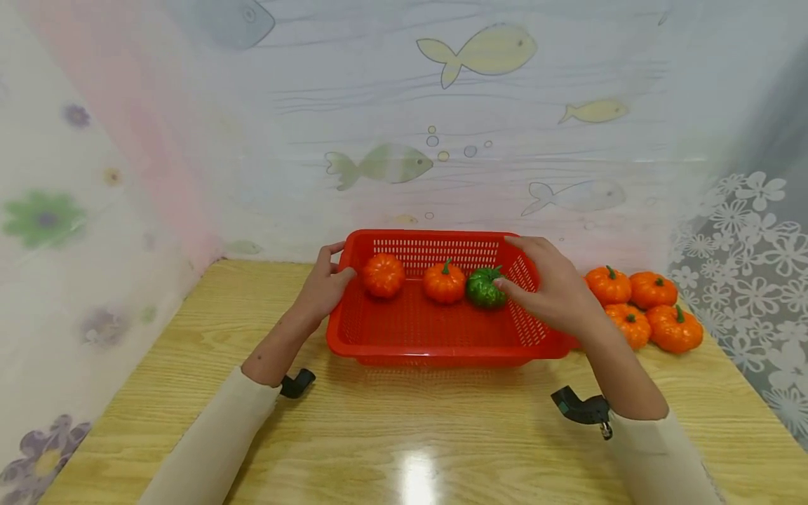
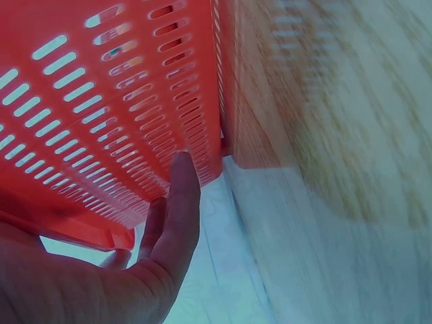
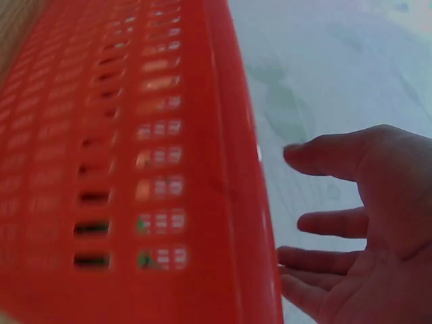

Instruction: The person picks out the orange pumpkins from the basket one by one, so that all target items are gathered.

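A red plastic basket (image 1: 442, 351) with slotted walls stands on the table. Inside it are two orange pumpkins, one at the left (image 1: 384, 275) and one mid-basket (image 1: 445, 283), and a green pumpkin (image 1: 485, 289) to their right. My left hand (image 1: 322, 289) holds the basket's left side, its fingers along the outer wall (image 2: 101, 94) and the thumb near the rim. Over the basket's right rim (image 3: 236, 162), my right hand (image 1: 552, 291) hovers with fingers spread and nothing in its grasp. Its thumb overlaps the green pumpkin in the head view; the right wrist view shows the fingers apart from the rim.
Several orange pumpkins (image 1: 674, 330) sit together at the right of the basket, one partly hidden by the right hand. Behind the wooden table (image 1: 379, 435) hangs a fish-patterned sheet (image 1: 379, 105). A flower-patterned covering (image 1: 745, 280) borders the right side.
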Demonstrator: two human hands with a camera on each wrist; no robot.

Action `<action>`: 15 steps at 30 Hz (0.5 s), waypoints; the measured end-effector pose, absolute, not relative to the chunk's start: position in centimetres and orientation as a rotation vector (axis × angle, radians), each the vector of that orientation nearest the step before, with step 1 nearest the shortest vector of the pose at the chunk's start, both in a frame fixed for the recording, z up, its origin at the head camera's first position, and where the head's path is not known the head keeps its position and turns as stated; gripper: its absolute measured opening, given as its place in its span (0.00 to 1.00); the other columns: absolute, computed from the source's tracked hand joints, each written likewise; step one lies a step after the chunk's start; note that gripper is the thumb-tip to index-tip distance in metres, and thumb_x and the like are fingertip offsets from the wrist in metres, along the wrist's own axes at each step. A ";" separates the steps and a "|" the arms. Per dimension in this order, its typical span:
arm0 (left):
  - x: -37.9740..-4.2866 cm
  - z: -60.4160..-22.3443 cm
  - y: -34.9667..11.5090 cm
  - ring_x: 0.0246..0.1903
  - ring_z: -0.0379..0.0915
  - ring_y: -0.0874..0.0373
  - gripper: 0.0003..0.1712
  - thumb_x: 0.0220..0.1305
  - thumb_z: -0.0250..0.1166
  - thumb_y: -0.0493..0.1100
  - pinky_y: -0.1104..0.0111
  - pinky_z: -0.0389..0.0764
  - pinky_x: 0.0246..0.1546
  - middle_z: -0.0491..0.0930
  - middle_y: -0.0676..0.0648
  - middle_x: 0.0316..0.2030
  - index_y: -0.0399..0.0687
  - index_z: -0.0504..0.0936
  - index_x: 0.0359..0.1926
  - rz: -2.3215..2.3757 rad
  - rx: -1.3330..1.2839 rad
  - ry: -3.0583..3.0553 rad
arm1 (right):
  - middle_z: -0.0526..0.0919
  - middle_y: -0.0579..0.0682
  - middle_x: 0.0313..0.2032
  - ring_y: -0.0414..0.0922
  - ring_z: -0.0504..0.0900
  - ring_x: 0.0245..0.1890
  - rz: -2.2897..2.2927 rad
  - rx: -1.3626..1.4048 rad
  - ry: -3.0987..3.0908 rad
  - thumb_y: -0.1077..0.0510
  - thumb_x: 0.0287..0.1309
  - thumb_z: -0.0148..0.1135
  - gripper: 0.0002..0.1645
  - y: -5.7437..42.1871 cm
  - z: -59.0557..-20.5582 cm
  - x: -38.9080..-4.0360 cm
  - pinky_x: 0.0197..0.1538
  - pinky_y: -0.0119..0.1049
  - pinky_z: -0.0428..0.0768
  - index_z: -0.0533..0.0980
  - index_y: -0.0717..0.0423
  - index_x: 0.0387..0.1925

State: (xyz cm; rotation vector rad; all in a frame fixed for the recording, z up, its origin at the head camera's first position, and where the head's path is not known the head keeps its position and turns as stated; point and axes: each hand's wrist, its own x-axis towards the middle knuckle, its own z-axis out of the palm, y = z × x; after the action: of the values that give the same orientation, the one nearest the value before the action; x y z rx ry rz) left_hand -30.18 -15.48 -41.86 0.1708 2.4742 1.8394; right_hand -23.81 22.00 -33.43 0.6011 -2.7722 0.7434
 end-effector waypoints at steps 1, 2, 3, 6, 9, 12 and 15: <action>-30.0 -41.9 -15.4 0.54 0.79 0.39 0.38 0.78 0.51 0.44 0.50 0.87 0.54 0.70 0.34 0.58 0.53 0.50 0.83 1.841 0.168 2.478 | 0.67 0.63 0.75 0.65 0.65 0.75 0.744 0.615 -2.781 0.48 0.70 0.68 0.44 21.6 -33.4 -23.8 0.73 0.70 0.65 0.63 0.60 0.79; -29.8 -41.9 -15.4 0.54 0.79 0.39 0.38 0.78 0.52 0.44 0.50 0.87 0.54 0.71 0.34 0.58 0.53 0.50 0.83 1.841 0.164 2.481 | 0.66 0.64 0.75 0.65 0.65 0.75 0.740 0.629 -2.790 0.48 0.70 0.68 0.44 21.3 -33.4 -23.9 0.73 0.69 0.65 0.63 0.61 0.79; -29.6 -41.9 -15.3 0.54 0.79 0.39 0.38 0.78 0.52 0.45 0.50 0.87 0.54 0.71 0.34 0.58 0.53 0.50 0.83 1.842 0.159 2.485 | 0.65 0.64 0.75 0.65 0.65 0.75 0.736 0.638 -2.803 0.48 0.70 0.68 0.44 20.9 -33.4 -23.9 0.74 0.69 0.65 0.62 0.61 0.79; -29.0 -41.9 -15.2 0.53 0.79 0.39 0.38 0.78 0.52 0.44 0.50 0.87 0.54 0.71 0.34 0.57 0.53 0.50 0.83 1.846 0.151 2.491 | 0.63 0.64 0.77 0.65 0.65 0.75 0.715 0.660 -2.842 0.49 0.70 0.68 0.45 20.0 -33.7 -24.2 0.73 0.69 0.66 0.61 0.59 0.80; -28.4 -42.0 -15.0 0.53 0.79 0.39 0.38 0.78 0.52 0.44 0.50 0.87 0.53 0.71 0.34 0.57 0.53 0.50 0.83 1.852 0.149 2.493 | 0.62 0.64 0.77 0.65 0.66 0.74 0.700 0.673 -2.875 0.49 0.70 0.68 0.46 19.3 -34.1 -24.5 0.72 0.68 0.69 0.60 0.54 0.82; -27.8 -42.0 -14.8 0.53 0.79 0.39 0.38 0.78 0.51 0.44 0.51 0.87 0.53 0.71 0.34 0.57 0.52 0.50 0.83 1.855 0.143 2.498 | 0.62 0.64 0.76 0.64 0.67 0.73 0.677 0.688 -2.904 0.49 0.70 0.68 0.46 18.7 -34.6 -24.9 0.71 0.66 0.71 0.60 0.50 0.82; -27.2 -42.1 -14.7 0.52 0.79 0.38 0.38 0.78 0.51 0.44 0.51 0.87 0.52 0.71 0.34 0.57 0.53 0.50 0.83 1.859 0.132 2.503 | 0.61 0.64 0.77 0.64 0.68 0.72 0.636 0.699 -2.940 0.50 0.69 0.68 0.46 18.1 -35.1 -25.3 0.70 0.65 0.73 0.60 0.49 0.83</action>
State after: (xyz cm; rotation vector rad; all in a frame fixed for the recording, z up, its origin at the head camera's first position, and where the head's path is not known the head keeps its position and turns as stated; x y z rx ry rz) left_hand -27.23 -14.73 -42.13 0.1321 2.5030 1.8586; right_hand -25.25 18.09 -35.08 0.6995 -2.9400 0.6361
